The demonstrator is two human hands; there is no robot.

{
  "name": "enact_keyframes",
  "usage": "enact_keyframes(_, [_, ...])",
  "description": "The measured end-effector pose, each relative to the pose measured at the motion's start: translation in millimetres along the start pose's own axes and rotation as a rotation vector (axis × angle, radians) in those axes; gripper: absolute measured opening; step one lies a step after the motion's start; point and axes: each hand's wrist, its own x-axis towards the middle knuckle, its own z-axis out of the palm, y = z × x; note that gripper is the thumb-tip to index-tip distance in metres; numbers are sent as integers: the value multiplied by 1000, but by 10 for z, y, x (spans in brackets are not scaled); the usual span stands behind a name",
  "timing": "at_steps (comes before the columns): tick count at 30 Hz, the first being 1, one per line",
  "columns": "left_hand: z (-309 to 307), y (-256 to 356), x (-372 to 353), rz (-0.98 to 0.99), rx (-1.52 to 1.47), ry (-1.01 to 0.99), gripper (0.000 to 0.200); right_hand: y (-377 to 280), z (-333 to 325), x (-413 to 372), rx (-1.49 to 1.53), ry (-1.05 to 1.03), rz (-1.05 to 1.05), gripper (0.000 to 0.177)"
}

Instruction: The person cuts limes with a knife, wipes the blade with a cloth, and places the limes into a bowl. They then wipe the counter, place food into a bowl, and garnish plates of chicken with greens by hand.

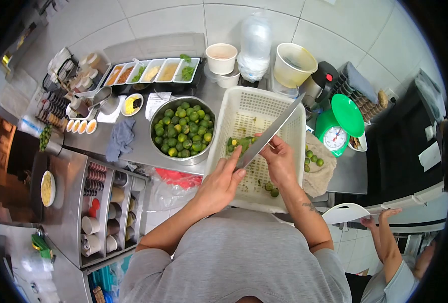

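Note:
My left hand (220,186) is closed at the lower end of a long knife (274,126), its index finger stretched along the blade. The knife's handle is hidden, and the blade slants up to the right. Close against the blade's right side is my right hand (279,160), with fingers curled in a pinch; what they hold is hard to make out. Both hands are above a white perforated plastic basket (297,174). Green citrus pieces (241,143) are by the blade, and a few small limes (271,189) lie in the basket's near right corner.
A steel bowl of limes (183,129) stands left of the basket. On the right are loose limes on a cloth (320,174) and a green scale (336,136). Behind are sauce trays (153,70) and tubs (221,58). A co-worker (393,255) holds a white board (345,213) at lower right.

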Motion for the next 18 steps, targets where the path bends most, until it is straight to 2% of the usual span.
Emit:
enact_keyframes(3, [-32, 78, 47, -50, 34, -11, 52, -40, 131, -40, -25, -11, 3, 16])
enact_keyframes(9, [40, -48, 135, 47, -105, 96, 47, 84, 120, -69, -30, -145, 51, 11])
enact_keyframes(12, [41, -91, 193, -56, -126, 69, 42, 154, 125, -56, 44, -167, 122, 12])
enact_keyframes(15, [24, -181, 207, -8, -272, 59, 41, -7, 93, -11, 27, -316, 192, 12])
enact_keyframes(18, [-202, -94, 203, -83, -266, 193, 41, -21, -184, 54, -519, -445, 44, 17])
